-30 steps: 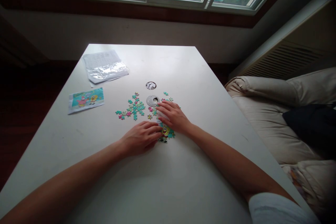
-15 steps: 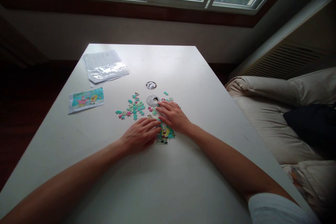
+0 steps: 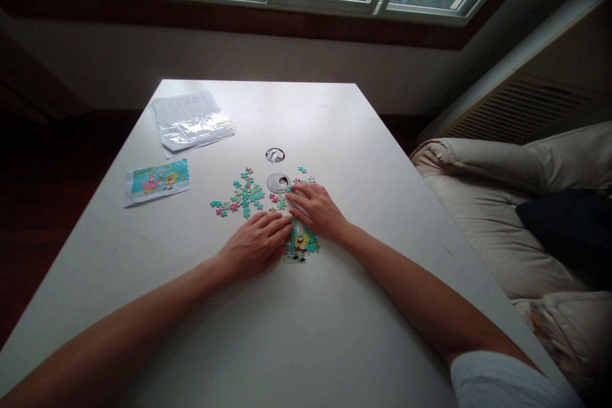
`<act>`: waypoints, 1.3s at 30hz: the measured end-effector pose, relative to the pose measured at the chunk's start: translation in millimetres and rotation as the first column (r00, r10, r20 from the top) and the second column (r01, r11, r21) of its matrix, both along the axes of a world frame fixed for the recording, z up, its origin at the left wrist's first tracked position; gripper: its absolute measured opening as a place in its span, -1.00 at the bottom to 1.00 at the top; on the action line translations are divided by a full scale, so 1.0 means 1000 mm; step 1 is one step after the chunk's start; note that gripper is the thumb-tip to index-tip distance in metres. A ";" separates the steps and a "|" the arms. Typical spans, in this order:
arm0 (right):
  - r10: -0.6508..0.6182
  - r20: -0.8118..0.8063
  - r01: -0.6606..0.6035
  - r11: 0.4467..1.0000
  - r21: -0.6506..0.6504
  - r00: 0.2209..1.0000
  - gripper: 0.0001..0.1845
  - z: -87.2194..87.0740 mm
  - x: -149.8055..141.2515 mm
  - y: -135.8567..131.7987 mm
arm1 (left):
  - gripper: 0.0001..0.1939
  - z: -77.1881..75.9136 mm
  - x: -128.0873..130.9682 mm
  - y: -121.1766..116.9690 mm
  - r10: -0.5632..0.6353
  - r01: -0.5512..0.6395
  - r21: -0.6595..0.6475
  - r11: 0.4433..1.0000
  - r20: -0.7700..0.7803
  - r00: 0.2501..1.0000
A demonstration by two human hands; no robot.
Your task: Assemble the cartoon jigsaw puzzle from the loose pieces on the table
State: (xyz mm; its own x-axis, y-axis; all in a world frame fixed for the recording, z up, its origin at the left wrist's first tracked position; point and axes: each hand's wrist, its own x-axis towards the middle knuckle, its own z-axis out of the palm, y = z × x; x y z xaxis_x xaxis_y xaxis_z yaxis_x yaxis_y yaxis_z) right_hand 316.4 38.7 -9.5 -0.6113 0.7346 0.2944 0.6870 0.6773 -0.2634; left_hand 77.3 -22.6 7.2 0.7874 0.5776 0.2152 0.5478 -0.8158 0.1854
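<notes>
White tabletop is carrying everything at this spot. Joined puzzle section, with a yellow cartoon figure on teal, is lying flat at the near side of the pieces, between the two hands. Left hand is resting palm down, fingers nearly straight and set close together, their tips covering the section's left edge; whether they are pinching a piece, cannot tell. Right hand is hovering or resting just beyond the section's far side, fingers bent and a little spread, tips near the grey disc; any hold is hidden, cannot tell. Loose pieces, mostly teal with some pink, are lying scattered to the left of that disc, and a few more are showing around the right fingers. Picture sheet, bearing similar figures, is lying farther left, facing up. On handling, my judgement: small interlocking pieces are calling for light fingertips, one hand steadying the joined edge while the other is squaring tab to socket and pressing straight down. Sideways pushing is likely risking a buckled seam; sleeve and wrist are best staying clear of the loose ones.
</notes>
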 end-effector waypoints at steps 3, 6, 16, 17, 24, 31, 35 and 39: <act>-0.011 0.016 0.010 1.000 0.018 1.000 -0.59 -0.001 -0.001 0.001 | -0.53 0.002 0.001 0.000 0.005 -0.005 0.001 1.000 -0.027 1.000; -0.032 0.018 0.031 0.999 0.028 0.999 -0.56 -0.002 -0.002 0.002 | -0.53 0.004 0.001 0.000 0.014 -0.014 0.001 1.000 -0.046 0.999; -0.065 -0.018 0.066 0.996 0.056 0.998 -0.62 -0.001 -0.001 0.003 | -0.56 0.006 0.002 -0.001 0.028 -0.028 0.007 1.000 -0.040 0.999; -0.064 -0.027 0.065 0.996 0.057 0.998 -0.65 -0.001 0.000 0.003 | -0.57 0.006 0.001 -0.001 0.031 -0.030 0.009 1.000 -0.030 0.999; -0.037 -0.105 0.041 0.998 0.039 0.994 -0.79 0.003 0.002 0.002 | -0.63 0.001 -0.002 0.003 0.031 -0.031 0.003 1.000 0.019 0.999; -0.149 -0.306 0.157 0.988 0.003 0.940 -0.81 0.005 0.010 0.009 | -0.65 0.001 -0.003 0.003 0.027 -0.027 -0.003 1.000 0.026 0.999; -0.316 -0.400 0.325 0.945 -0.049 0.860 -0.81 0.004 0.025 0.022 | -0.65 0.001 -0.003 0.004 0.024 -0.024 -0.005 1.000 0.027 0.999; -0.430 -0.474 0.414 0.899 -0.144 0.769 -0.81 0.000 0.036 0.033 | -0.63 0.001 -0.003 0.004 0.022 -0.022 -0.009 1.000 0.044 0.999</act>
State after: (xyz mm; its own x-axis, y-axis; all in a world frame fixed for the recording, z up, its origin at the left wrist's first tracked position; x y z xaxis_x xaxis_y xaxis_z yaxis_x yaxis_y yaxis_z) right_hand 352.5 71.6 -9.8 -0.0221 0.8978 0.4398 0.6800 0.3360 -0.6517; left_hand 74.6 -18.5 7.9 0.7643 0.5969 0.2442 0.5568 -0.8018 0.2171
